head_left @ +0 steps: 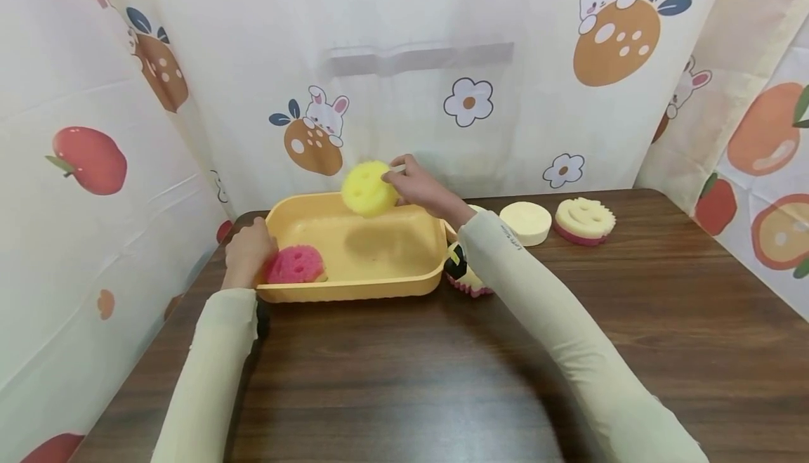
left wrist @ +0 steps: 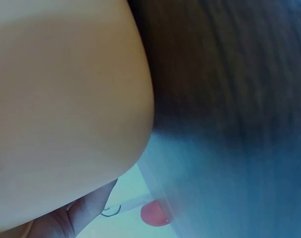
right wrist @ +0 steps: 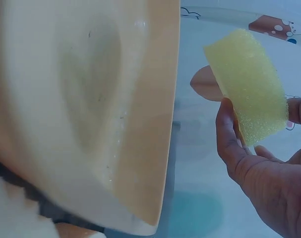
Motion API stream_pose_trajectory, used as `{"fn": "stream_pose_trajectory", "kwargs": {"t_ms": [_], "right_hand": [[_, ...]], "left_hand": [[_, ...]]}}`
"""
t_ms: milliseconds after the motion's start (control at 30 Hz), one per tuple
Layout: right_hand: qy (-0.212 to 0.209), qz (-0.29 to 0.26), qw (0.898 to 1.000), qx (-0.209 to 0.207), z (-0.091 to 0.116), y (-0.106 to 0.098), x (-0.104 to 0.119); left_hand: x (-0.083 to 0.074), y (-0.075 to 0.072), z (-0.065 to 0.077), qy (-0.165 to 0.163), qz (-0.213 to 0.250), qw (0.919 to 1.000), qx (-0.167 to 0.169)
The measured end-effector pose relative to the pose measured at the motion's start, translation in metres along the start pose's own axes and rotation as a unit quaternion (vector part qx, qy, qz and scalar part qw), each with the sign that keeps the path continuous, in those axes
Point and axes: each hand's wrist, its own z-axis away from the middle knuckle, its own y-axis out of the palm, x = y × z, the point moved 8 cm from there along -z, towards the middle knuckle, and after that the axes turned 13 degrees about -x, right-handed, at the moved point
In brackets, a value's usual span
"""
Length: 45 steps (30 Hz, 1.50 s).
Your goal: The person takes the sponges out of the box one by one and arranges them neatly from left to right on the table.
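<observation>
My right hand (head_left: 420,185) pinches a round yellow smiley-face sponge (head_left: 366,189) above the back of a shallow yellow plastic basin (head_left: 354,289). In the right wrist view, the thumb and fingers hold the sponge (right wrist: 247,84) by its edges, beside and apart from the basin wall (right wrist: 150,124). My left hand (head_left: 248,249) grips the basin's left end at the rim; the left wrist view shows part of this hand (left wrist: 86,213) past the basin's outer wall (left wrist: 71,109). A pink smiley sponge (head_left: 297,264) lies inside the basin, close to the left hand.
Right of the basin, a plain cream round sponge (head_left: 526,222) and a cream-and-pink smiley sponge (head_left: 584,220) sit on the brown wooden table (head_left: 404,379). Another cream-and-pink sponge (head_left: 469,284) is partly hidden by the right forearm. A printed curtain (head_left: 404,112) stands behind the basin.
</observation>
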Motion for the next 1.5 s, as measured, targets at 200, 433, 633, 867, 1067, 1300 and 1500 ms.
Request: {"fn": "stream_pose_trajectory", "kwargs": {"t_ms": [200,433,633,867,1067,1300,1500], "right_hand": [[0.006,-0.012,1.000,-0.001,0.004,-0.006,-0.009],[0.003,-0.007,1.000,0.002,0.009,-0.012,-0.014],[0.003,0.018,1.000,-0.005,0.015,-0.019,-0.017],[0.008,0.019,1.000,-0.005,0.021,-0.029,-0.021],[0.003,0.014,1.000,-0.010,0.024,-0.038,-0.024],[0.008,0.023,0.999,-0.020,0.026,-0.047,-0.028],[0.010,0.041,0.999,-0.020,0.026,-0.052,-0.032]], "left_hand": [[-0.001,0.001,0.000,-0.004,-0.001,1.0000,0.004],[-0.001,0.001,-0.001,-0.002,-0.003,1.0000,0.008],[0.000,0.000,-0.003,-0.005,-0.003,1.0000,0.006],[-0.002,0.001,-0.002,-0.007,-0.002,0.9999,0.013],[-0.001,0.002,-0.003,-0.009,0.004,0.9998,0.016],[0.000,0.004,-0.004,-0.006,0.005,0.9997,0.022],[0.001,0.004,-0.004,-0.011,0.006,0.9997,0.023]]}}
